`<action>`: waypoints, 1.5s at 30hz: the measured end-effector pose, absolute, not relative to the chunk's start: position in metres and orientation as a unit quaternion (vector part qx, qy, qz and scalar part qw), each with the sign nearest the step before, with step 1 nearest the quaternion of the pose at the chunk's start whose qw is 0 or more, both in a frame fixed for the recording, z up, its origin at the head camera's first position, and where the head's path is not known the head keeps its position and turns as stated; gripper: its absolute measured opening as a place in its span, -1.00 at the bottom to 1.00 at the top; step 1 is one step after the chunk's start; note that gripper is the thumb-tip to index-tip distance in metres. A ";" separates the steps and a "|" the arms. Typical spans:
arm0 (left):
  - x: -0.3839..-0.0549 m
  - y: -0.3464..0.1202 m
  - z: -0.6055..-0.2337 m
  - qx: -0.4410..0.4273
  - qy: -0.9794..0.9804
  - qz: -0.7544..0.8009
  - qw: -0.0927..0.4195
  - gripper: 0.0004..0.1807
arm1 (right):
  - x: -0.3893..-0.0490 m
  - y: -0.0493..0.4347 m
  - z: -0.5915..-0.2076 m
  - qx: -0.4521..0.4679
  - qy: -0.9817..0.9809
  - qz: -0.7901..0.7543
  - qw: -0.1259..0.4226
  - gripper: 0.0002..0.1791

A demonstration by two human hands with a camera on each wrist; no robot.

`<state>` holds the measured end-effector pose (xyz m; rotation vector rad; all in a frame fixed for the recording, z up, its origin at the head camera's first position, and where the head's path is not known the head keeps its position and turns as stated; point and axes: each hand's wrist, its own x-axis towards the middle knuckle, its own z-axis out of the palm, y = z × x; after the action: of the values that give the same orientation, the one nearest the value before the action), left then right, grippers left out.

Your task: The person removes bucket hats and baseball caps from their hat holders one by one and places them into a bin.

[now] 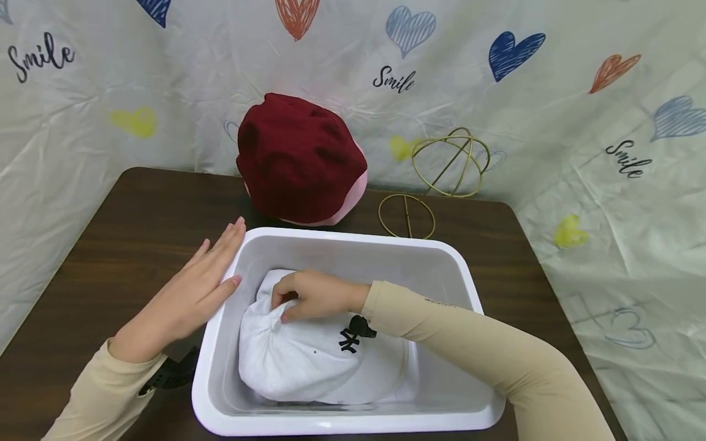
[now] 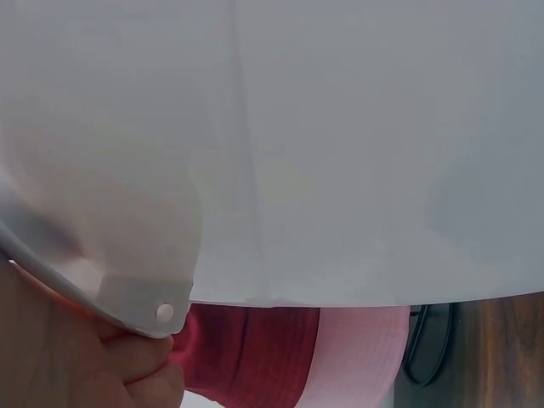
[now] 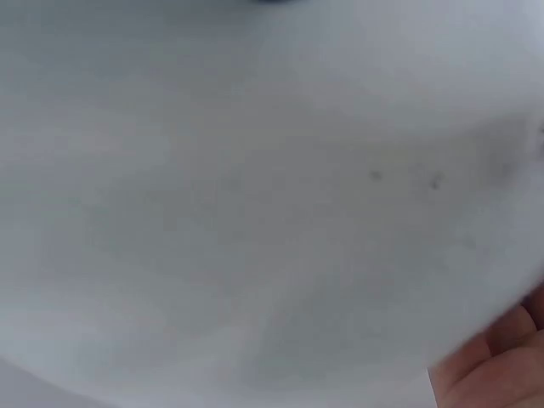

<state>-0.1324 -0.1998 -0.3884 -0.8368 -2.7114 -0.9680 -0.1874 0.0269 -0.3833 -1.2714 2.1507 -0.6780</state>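
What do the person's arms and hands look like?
The left sleeve is beige with a dark strap at the wrist; the right sleeve is beige too, with small dark lettering near its cuff. The left hand and right hand are ungloved, no rings visible.

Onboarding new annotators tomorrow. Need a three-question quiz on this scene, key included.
1. True or false: the left hand lies inside the white tub.
2. What is the main colour of the hat beyond the tub, left of the gold wirework?
3. What does the right hand grip?
A) the gold wirework
B) the white cloth item with black lettering
C) the tub's rim

Key:
1. False; it is at the tub's left rim, on the outside.
2. Dark red, with pink at the lower edge.
3. B.
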 end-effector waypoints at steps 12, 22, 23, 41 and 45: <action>-0.132 -0.200 -0.385 -0.273 -0.907 -0.315 0.066 -0.26 | -0.189 0.028 -0.363 -0.496 0.792 -0.243 0.260 -0.87; -0.134 -0.200 -0.383 -0.267 -0.909 -0.315 0.053 -0.24 | -0.193 0.047 -0.353 -0.486 0.799 -0.265 0.232 -0.89; -0.134 -0.200 -0.383 -0.266 -0.909 -0.316 0.053 -0.24 | -0.193 0.049 -0.353 -0.485 0.801 -0.266 0.231 -0.89; -0.134 -0.202 -0.384 -0.266 -0.908 -0.320 0.053 -0.25 | -0.196 0.058 -0.341 -0.489 0.802 -0.273 0.210 -0.86; -0.135 -0.202 -0.383 -0.271 -0.906 -0.320 0.055 -0.24 | -0.196 0.063 -0.337 -0.492 0.798 -0.290 0.196 -0.87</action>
<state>-0.1349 -0.2020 -0.3832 -0.8220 -2.7518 -0.9722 -0.1957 0.0630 -0.3365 -1.3773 2.2350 -0.8114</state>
